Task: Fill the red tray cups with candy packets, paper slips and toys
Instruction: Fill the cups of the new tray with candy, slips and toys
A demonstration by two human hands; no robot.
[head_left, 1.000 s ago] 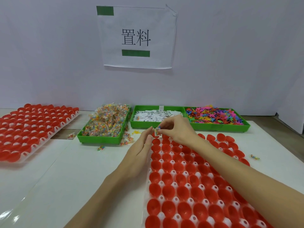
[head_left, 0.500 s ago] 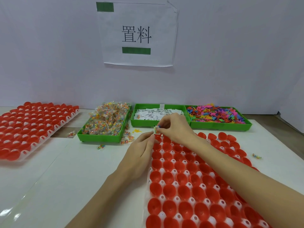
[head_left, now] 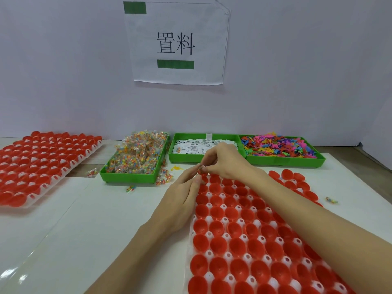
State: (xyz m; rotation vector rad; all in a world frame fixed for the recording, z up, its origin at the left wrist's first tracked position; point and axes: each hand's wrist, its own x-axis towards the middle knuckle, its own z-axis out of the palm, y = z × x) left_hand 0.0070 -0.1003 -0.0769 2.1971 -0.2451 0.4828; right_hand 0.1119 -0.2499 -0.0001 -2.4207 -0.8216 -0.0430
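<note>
Red tray cups (head_left: 244,236) before you; both hands, left hand (head_left: 182,200) and right hand (head_left: 224,160), pinch a small packet (head_left: 201,167). Wall sign (head_left: 176,43) reads "置料".

exposure: bright, even, diffuse; no blown-out areas
shadows: soft and faint, thin ones under the green trays (head_left: 135,179) and below the paper sign (head_left: 177,42)
glare: small white reflections on the glossy table (head_left: 63,230) at the lower left edge
focus: centre sharp, sign print legible; paper slips (head_left: 191,147) too small to read
blur: slight softness on the fingertips (head_left: 198,169) and on the nearest red tray cups (head_left: 244,247) at the bottom edge
distortion: wide-angle; table edges bow, forearms stretched toward the lower corners
</note>
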